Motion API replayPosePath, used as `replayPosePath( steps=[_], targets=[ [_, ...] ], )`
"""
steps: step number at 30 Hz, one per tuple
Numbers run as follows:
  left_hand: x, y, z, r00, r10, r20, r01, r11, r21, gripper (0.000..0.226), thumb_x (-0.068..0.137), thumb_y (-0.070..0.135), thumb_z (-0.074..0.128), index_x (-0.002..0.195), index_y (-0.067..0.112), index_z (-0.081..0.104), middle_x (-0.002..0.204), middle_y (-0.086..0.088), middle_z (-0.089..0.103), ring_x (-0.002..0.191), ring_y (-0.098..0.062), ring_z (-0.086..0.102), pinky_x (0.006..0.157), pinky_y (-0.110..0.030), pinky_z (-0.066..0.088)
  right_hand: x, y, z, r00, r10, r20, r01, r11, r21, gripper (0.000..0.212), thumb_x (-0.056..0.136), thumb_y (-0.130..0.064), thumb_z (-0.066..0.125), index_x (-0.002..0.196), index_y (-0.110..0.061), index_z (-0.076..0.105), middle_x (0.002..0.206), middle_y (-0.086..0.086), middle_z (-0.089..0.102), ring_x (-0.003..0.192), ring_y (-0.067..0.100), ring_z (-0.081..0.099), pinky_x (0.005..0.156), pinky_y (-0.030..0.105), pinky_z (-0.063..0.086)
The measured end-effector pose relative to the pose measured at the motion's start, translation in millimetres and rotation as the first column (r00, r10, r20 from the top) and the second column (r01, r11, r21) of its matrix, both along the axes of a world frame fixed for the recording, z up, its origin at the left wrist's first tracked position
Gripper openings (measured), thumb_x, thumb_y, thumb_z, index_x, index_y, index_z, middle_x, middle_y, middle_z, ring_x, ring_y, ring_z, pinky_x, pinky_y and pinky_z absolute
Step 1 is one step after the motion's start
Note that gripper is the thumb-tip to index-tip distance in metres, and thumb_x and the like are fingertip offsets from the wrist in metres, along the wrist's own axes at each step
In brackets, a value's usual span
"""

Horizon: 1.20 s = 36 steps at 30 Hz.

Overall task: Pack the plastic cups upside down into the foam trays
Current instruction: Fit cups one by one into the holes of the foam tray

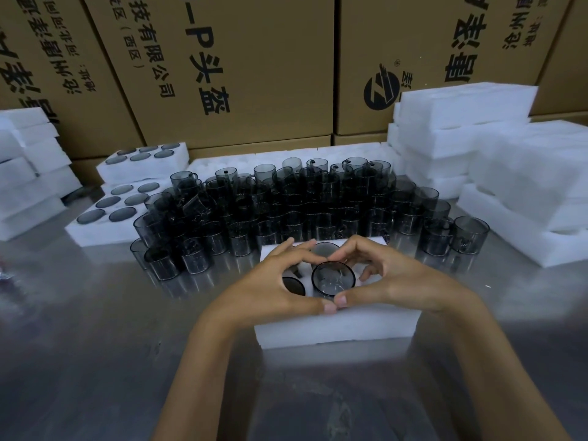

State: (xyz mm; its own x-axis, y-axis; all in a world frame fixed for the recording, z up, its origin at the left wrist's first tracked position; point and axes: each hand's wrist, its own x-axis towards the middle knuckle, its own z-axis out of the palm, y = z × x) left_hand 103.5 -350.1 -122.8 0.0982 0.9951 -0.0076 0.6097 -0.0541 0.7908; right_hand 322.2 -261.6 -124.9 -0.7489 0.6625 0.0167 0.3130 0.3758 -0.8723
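Note:
A white foam tray [334, 329] lies on the steel table right in front of me. A smoky clear plastic cup [333, 279] stands upside down in a middle slot of it. My left hand [276, 281] and my right hand [394, 275] curl round this cup from both sides, thumbs meeting at its near side and forefingers at its far side. Another upturned cup [293, 285] sits in the slot to the left, and one more [324, 249] behind. A big cluster of loose cups [286, 202] stands beyond the tray.
Two filled foam trays [140, 160] [117, 202] lie at the back left. Stacks of foam trays stand on the right [461, 122] and far left [25, 170]. Cardboard boxes [238, 58] wall off the back. Bare steel table [95, 345] lies near me.

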Motion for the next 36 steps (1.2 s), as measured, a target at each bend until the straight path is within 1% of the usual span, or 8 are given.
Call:
replayPosePath(
  steps=[4, 7, 12, 17, 22, 27, 32, 36],
  targets=[
    [-3, -1, 1, 0.999, 0.019, 0.046, -0.019, 1.000, -0.011, 0.051, 0.066, 0.059, 0.078, 0.115, 0.058, 0.065, 0.155, 0.031, 0.028, 0.146, 0.014, 0.001, 0.119, -0.030, 0.009, 5, 1, 0, 0.997, -0.029, 0.071, 0.024, 0.998, 0.065, 0.045, 0.073, -0.044, 0.086, 0.114, -0.049, 0.066, 0.122, -0.032, 0.056, 0.128, -0.007, 0.041, 0.099, 0.022, 0.035],
    [-1, -1, 0, 0.999, 0.036, 0.033, -0.036, 0.999, -0.025, 0.049, 0.062, 0.059, 0.076, 0.111, 0.057, 0.067, 0.158, 0.026, 0.027, 0.147, 0.010, -0.003, 0.120, -0.030, 0.006, 8, 3, 0, 0.992, -0.034, 0.119, 0.021, 0.994, 0.109, 0.052, 0.063, -0.058, 0.082, 0.112, -0.058, 0.065, 0.130, -0.038, 0.047, 0.136, -0.006, 0.024, 0.115, 0.032, 0.023],
    [1, 2, -2, 0.997, 0.063, -0.040, -0.064, 0.998, -0.027, 0.055, 0.055, 0.062, 0.077, 0.109, 0.050, 0.070, 0.159, 0.022, 0.026, 0.149, 0.004, -0.006, 0.125, -0.041, 0.003, 6, 2, 0, 0.983, -0.037, 0.181, 0.017, 0.994, 0.112, 0.054, 0.057, -0.063, 0.081, 0.107, -0.068, 0.062, 0.132, -0.048, 0.035, 0.136, -0.010, 0.019, 0.119, 0.033, 0.014],
    [2, 3, -3, 0.994, 0.073, -0.083, -0.078, 0.995, -0.059, 0.043, 0.063, 0.054, 0.083, 0.104, 0.054, 0.068, 0.162, 0.022, 0.018, 0.150, 0.000, -0.012, 0.124, -0.048, -0.004, 4, -1, 3, 0.966, -0.057, 0.250, 0.029, 0.993, 0.114, 0.052, 0.064, -0.055, 0.086, 0.106, -0.070, 0.061, 0.153, -0.034, 0.026, 0.146, -0.002, 0.009, 0.124, 0.045, 0.005],
    [2, 4, -4, 0.993, 0.060, -0.102, -0.071, 0.992, -0.108, 0.045, 0.057, 0.061, 0.079, 0.101, 0.060, 0.066, 0.164, 0.021, 0.010, 0.149, -0.002, -0.018, 0.123, -0.048, -0.007, 2, -3, 5, 0.955, -0.061, 0.291, 0.033, 0.994, 0.100, 0.051, 0.065, -0.055, 0.086, 0.106, -0.071, 0.061, 0.158, -0.034, 0.017, 0.151, 0.000, -0.003, 0.125, 0.049, -0.002],
    [-1, 5, -8, 0.996, 0.061, -0.059, -0.064, 0.997, -0.052, 0.028, 0.087, 0.042, 0.071, 0.114, 0.050, 0.067, 0.164, 0.020, 0.009, 0.149, -0.003, -0.018, 0.123, -0.051, -0.008, 3, -3, 6, 0.952, -0.052, 0.303, 0.034, 0.997, 0.064, 0.052, 0.063, -0.056, 0.086, 0.105, -0.073, 0.060, 0.151, -0.041, 0.015, 0.149, -0.004, -0.007, 0.125, 0.046, -0.004],
    [2, 12, -12, 0.990, 0.136, -0.047, -0.137, 0.990, -0.034, 0.067, 0.089, 0.033, 0.073, 0.140, 0.057, 0.037, 0.164, 0.021, -0.010, 0.148, -0.004, -0.024, 0.123, -0.050, -0.002, 2, -5, 6, 0.942, -0.074, 0.326, 0.051, 0.996, 0.078, 0.053, 0.063, -0.060, 0.085, 0.108, -0.074, 0.059, 0.158, -0.037, 0.015, 0.150, -0.003, -0.009, 0.124, 0.047, -0.004],
    [2, 17, -13, 0.985, 0.156, -0.069, -0.161, 0.984, -0.077, 0.074, 0.088, 0.032, 0.074, 0.145, 0.055, 0.032, 0.165, 0.018, -0.011, 0.148, -0.005, -0.024, 0.124, -0.051, -0.001, -1, -3, 9, 0.922, -0.081, 0.379, 0.052, 0.995, 0.085, 0.053, 0.067, -0.059, 0.083, 0.113, -0.069, 0.059, 0.160, -0.032, 0.013, 0.151, 0.000, -0.010, 0.124, 0.043, -0.005]
  ],
)
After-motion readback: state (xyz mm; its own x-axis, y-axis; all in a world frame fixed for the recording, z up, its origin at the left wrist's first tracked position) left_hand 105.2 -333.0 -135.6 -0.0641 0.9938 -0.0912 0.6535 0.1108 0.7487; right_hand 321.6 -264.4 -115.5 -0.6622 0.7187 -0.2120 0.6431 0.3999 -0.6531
